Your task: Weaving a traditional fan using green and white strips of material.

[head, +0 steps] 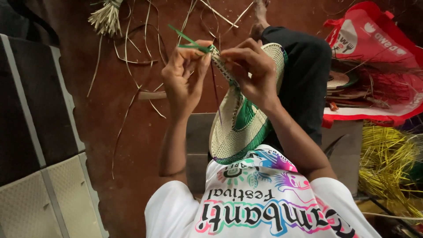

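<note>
A round woven straw disc (235,132), cream with green bands, stands on edge in front of my chest. My right hand (251,72) grips its upper rim. My left hand (185,77) pinches green straw strips (189,42) at the same rim point, thumb and fingers closed on them. The strips stick out up and to the left. A thin dark strand (216,92) hangs down between my hands. My leg in a dark trouser (304,75) lies behind the disc.
Loose pale straw strands (132,57) lie scattered on the red-brown floor (101,110). A red bag (374,66) holding woven pieces sits at right, with a bundle of yellow straw (387,167) below it. A dark and beige cushioned seat (35,132) fills the left.
</note>
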